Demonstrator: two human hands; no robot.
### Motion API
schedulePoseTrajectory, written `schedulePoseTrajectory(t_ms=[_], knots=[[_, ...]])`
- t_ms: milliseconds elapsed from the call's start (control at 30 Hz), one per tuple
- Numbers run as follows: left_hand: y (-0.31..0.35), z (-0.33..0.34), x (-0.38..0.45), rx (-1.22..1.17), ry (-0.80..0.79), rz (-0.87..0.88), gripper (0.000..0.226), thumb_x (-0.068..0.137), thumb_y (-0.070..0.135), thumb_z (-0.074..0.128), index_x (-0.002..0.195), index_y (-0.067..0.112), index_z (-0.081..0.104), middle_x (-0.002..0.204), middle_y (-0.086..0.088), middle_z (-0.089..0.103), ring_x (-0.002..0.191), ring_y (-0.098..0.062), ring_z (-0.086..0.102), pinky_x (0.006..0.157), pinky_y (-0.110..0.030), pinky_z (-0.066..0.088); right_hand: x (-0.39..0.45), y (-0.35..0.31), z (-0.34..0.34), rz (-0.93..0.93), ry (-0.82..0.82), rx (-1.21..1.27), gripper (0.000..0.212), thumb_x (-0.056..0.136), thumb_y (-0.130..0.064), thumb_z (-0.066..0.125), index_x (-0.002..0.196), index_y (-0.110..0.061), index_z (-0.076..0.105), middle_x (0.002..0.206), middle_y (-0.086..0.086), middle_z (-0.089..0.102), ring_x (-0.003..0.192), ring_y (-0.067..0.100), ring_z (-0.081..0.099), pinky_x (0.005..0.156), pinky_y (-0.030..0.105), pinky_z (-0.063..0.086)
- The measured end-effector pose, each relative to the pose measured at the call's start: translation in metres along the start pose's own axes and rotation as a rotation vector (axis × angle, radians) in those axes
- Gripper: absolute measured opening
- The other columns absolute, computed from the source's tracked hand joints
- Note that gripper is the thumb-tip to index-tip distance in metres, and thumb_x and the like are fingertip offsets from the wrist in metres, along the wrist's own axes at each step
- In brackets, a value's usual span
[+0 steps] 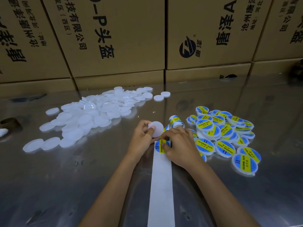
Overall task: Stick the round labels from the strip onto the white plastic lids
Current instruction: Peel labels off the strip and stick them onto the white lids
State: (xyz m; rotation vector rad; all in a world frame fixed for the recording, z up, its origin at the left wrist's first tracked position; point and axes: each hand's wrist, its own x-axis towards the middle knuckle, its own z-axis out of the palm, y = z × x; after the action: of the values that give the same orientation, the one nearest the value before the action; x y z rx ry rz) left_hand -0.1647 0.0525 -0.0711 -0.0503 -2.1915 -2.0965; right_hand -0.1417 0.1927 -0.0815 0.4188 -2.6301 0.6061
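My left hand (142, 138) grips a bare white plastic lid (157, 128) just above the table. Right beside it, my right hand (178, 145) pinches a round blue-and-yellow label (159, 145) at the top of the white backing strip (161, 185). The strip runs from the hands down to the lower edge of the view. Its rolled end with more labels (176, 121) lies just beyond my right hand. A large pile of bare white lids (91, 115) spreads to the left. A heap of labelled lids (224, 133) sits to the right.
The work surface is a shiny metal table (65, 185). Stacked cardboard boxes (114, 38) form a wall along its far edge. A dark brown object (9, 122) lies at the far left edge. Two single lids (161, 96) lie apart behind the pile.
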Motion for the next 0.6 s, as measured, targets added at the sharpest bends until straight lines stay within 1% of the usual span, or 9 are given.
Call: schedulePoseTrajectory(t_ms=[100, 200, 267, 333, 400, 467, 533, 600], knots=[[0.001, 0.000, -0.001, -0.003, 0.007, -0.005, 0.003, 0.103, 0.005, 0.048, 0.107, 0.006, 0.049, 0.106, -0.018, 0.065, 0.078, -0.016, 0.067, 0.064, -0.020, 0.058, -0.003, -0.003, -0.004, -0.026, 0.111, 0.105, 0.007, 0.082, -0.019, 0.065, 0.087, -0.023, 0.066, 0.092, -0.011, 0.063, 0.103, 0.016, 0.052, 0.090, 0.031, 0.032], [0.003, 0.001, -0.002, -0.044, 0.035, -0.017, 0.004, 0.102, 0.005, 0.052, 0.105, 0.007, 0.052, 0.102, -0.016, 0.068, 0.074, -0.013, 0.067, 0.059, -0.020, 0.056, -0.003, -0.007, -0.013, 0.028, 0.264, 0.364, 0.010, 0.078, -0.008, 0.066, 0.078, -0.016, 0.061, 0.081, -0.008, 0.061, 0.087, 0.017, 0.055, 0.077, 0.035, 0.045], [0.006, 0.001, -0.003, -0.143, 0.080, -0.036, 0.004, 0.100, 0.003, 0.055, 0.103, 0.005, 0.056, 0.104, -0.016, 0.067, 0.080, -0.015, 0.070, 0.062, -0.024, 0.060, -0.003, -0.008, -0.019, 0.129, 0.392, 0.564, 0.014, 0.078, -0.001, 0.064, 0.078, -0.013, 0.058, 0.076, -0.010, 0.058, 0.076, 0.013, 0.054, 0.071, 0.028, 0.047], [0.010, -0.002, -0.003, -0.259, 0.130, -0.057, 0.006, 0.098, 0.003, 0.058, 0.103, 0.004, 0.059, 0.107, -0.012, 0.067, 0.083, -0.016, 0.072, 0.067, -0.030, 0.062, -0.002, -0.007, -0.024, 0.255, 0.469, 0.715, 0.016, 0.081, 0.001, 0.063, 0.079, -0.014, 0.056, 0.074, -0.007, 0.058, 0.069, 0.012, 0.052, 0.064, 0.025, 0.046], [0.014, -0.006, -0.003, -0.351, 0.137, -0.062, 0.010, 0.098, 0.003, 0.059, 0.104, 0.008, 0.064, 0.109, -0.008, 0.068, 0.087, -0.019, 0.075, 0.070, -0.031, 0.062, -0.001, -0.005, -0.028, 0.344, 0.501, 0.829, 0.018, 0.082, 0.000, 0.063, 0.079, -0.017, 0.057, 0.070, -0.009, 0.057, 0.063, 0.010, 0.051, 0.057, 0.022, 0.044], [0.018, -0.008, -0.004, -0.406, 0.109, -0.067, 0.022, 0.098, 0.000, 0.057, 0.110, 0.014, 0.067, 0.106, -0.005, 0.071, 0.095, -0.028, 0.074, 0.076, -0.035, 0.063, 0.000, -0.004, -0.031, 0.385, 0.506, 0.945, 0.020, 0.083, 0.002, 0.064, 0.081, -0.018, 0.058, 0.066, -0.013, 0.057, 0.059, 0.004, 0.051, 0.054, 0.017, 0.043], [0.021, -0.006, -0.008, -0.449, 0.059, -0.091, 0.032, 0.097, -0.003, 0.055, 0.118, 0.017, 0.068, 0.103, -0.003, 0.074, 0.096, -0.031, 0.074, 0.080, -0.037, 0.063, 0.001, -0.004, -0.033, 0.396, 0.475, 1.043, 0.020, 0.083, 0.004, 0.066, 0.085, -0.015, 0.059, 0.075, -0.006, 0.062, 0.064, 0.006, 0.056, 0.056, 0.018, 0.046], [0.024, -0.002, -0.012, -0.493, -0.002, -0.118, 0.033, 0.098, -0.003, 0.051, 0.121, 0.014, 0.067, 0.107, -0.009, 0.076, 0.098, -0.032, 0.074, 0.081, -0.038, 0.062, 0.000, -0.005, -0.033, 0.393, 0.427, 1.115, 0.019, 0.084, 0.003, 0.069, 0.087, -0.014, 0.061, 0.084, 0.001, 0.067, 0.069, 0.009, 0.061, 0.062, 0.020, 0.051]])
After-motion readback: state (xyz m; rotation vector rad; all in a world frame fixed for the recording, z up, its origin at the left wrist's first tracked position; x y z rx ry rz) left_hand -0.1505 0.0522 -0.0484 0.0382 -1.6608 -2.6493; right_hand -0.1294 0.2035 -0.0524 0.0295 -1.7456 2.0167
